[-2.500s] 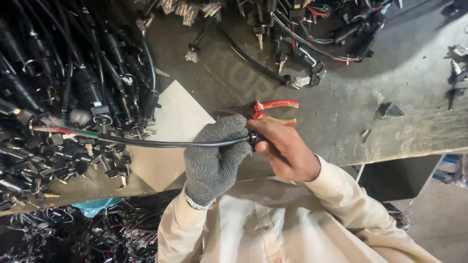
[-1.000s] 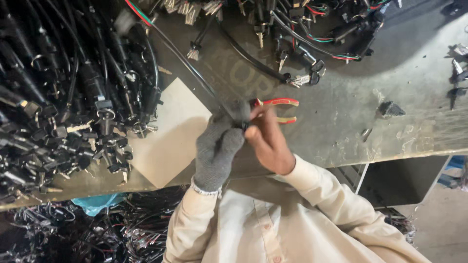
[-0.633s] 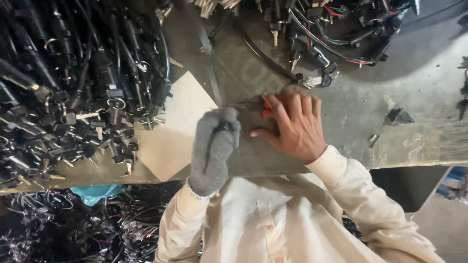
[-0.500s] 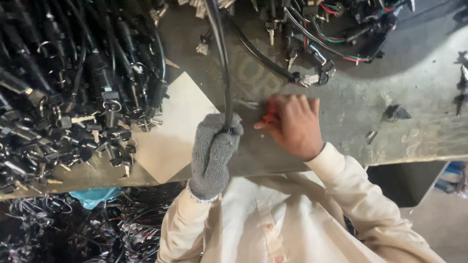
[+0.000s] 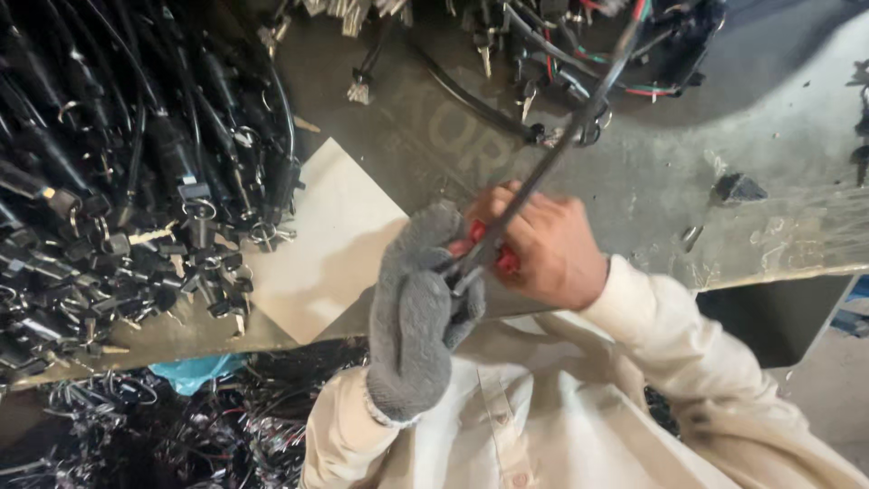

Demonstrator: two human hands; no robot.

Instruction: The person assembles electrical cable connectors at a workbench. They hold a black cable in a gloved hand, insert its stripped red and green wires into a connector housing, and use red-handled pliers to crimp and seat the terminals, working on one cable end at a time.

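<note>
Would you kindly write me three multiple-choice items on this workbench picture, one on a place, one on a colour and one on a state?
1. Where does the big heap of black cables lie?
A. at the left of the bench
B. on the floor at the right
C. on the person's lap

2. What colour is the glove on the left hand?
A. blue
B. grey
C. orange

3. How is the right hand dressed?
A. gloved
B. bandaged
C. bare

Answers:
1 A, the heap of black cables covers the left of the bench.
2 B, the left hand wears a grey knitted glove and grips a dark cable.
3 C, the right hand has no glove and closes on a red-handled tool.
</note>
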